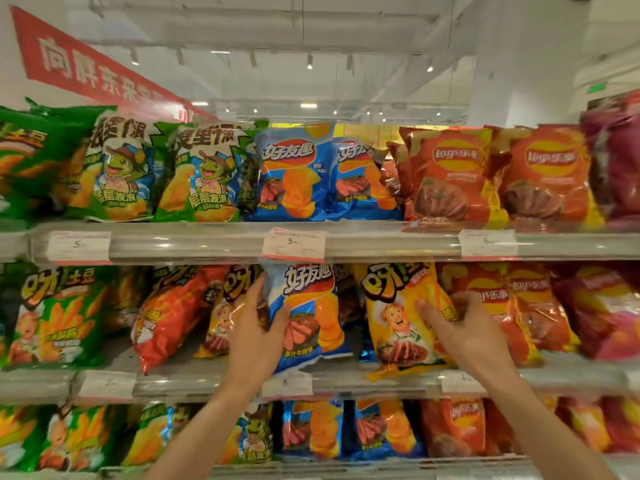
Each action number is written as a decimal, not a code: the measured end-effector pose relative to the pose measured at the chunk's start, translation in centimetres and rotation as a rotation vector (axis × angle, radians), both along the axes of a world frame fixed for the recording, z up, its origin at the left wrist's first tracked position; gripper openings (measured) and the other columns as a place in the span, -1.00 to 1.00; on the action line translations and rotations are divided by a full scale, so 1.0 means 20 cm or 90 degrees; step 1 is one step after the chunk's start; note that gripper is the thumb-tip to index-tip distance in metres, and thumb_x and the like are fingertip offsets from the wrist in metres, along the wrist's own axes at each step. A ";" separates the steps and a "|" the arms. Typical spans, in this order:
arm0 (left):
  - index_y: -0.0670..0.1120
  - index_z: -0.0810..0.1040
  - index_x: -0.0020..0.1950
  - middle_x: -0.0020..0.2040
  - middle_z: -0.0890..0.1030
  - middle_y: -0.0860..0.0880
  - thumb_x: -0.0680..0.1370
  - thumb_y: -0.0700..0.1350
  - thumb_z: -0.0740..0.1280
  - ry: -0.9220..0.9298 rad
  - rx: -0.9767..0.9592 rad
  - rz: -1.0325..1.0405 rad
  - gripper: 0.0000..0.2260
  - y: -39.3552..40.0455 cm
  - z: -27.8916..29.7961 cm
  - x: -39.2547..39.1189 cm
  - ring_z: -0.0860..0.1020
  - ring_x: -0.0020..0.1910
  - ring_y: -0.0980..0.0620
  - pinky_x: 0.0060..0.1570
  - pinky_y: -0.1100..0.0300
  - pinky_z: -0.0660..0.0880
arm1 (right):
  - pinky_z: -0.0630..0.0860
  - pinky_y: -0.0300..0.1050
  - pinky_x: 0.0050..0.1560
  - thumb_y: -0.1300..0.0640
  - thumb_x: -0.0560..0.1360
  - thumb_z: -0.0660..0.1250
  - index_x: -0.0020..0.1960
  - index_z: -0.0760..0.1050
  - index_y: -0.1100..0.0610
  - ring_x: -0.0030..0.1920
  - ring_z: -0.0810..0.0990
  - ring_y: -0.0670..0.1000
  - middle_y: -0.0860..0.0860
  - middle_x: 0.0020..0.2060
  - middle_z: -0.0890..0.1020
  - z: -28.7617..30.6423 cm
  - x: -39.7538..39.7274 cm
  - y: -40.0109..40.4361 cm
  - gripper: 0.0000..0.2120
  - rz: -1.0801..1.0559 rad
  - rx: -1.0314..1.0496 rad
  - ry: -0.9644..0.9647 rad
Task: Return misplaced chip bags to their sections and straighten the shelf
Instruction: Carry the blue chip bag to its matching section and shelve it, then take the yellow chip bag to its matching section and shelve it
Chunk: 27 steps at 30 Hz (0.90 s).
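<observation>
On the middle shelf a blue chip bag (308,306) stands among bags of other colours. My left hand (256,327) grips its left edge, thumb across the front and fingers behind. Right of it a yellow chip bag (398,306) leans on the shelf. My right hand (460,327) holds that bag's right side, fingers spread over the front. On the top shelf two matching blue bags (294,174) stand side by side. A red bag (169,310) tilts to the left of my left hand.
Green bags (121,171) fill the top left and red Lay's bags (450,174) the top right, with purple ones at the far right. Price tags (293,242) hang on the shelf rails. The bottom shelf (346,465) holds green, blue and red bags in rows.
</observation>
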<state>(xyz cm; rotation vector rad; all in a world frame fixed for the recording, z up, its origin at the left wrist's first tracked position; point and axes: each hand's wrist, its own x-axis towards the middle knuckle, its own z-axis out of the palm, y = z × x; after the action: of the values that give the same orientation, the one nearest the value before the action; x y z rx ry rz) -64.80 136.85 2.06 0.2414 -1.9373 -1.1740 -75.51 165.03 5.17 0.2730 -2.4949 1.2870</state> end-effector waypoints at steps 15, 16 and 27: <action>-0.06 0.19 0.58 0.33 0.43 -0.21 0.57 0.05 0.37 -0.182 -0.172 0.105 -0.35 0.00 -0.07 -0.26 0.45 0.30 -0.20 0.19 -0.02 0.48 | 0.62 0.06 0.00 -0.44 0.38 0.25 0.42 0.37 0.02 -0.07 0.65 -0.03 -0.15 -0.04 0.60 -0.10 0.01 0.04 -0.23 0.064 -0.050 -0.034; -0.09 0.21 0.56 0.33 0.41 -0.21 0.56 0.05 0.39 -0.164 -0.164 0.127 -0.35 0.01 -0.07 -0.23 0.43 0.31 -0.21 0.20 -0.02 0.46 | 0.60 -0.03 -0.06 -0.40 0.42 0.26 0.43 0.36 0.02 -0.09 0.63 -0.08 -0.18 -0.06 0.59 -0.11 0.01 0.04 -0.27 0.072 -0.058 -0.041; 0.50 0.10 0.46 0.54 0.23 0.27 0.48 0.37 0.27 -0.165 0.010 -0.218 -0.41 0.31 -0.03 0.08 0.27 0.49 0.20 0.46 -0.06 0.33 | 0.62 0.02 0.03 -0.36 0.44 0.29 0.40 0.33 -0.13 -0.02 0.65 -0.07 -0.19 0.04 0.59 -0.19 0.19 -0.15 -0.39 0.197 -0.205 -0.091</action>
<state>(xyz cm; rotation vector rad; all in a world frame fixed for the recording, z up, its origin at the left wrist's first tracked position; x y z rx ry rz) -63.13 142.97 1.52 0.0724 -2.2589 -1.4370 -71.67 162.04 1.36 0.5192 -2.3728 1.8656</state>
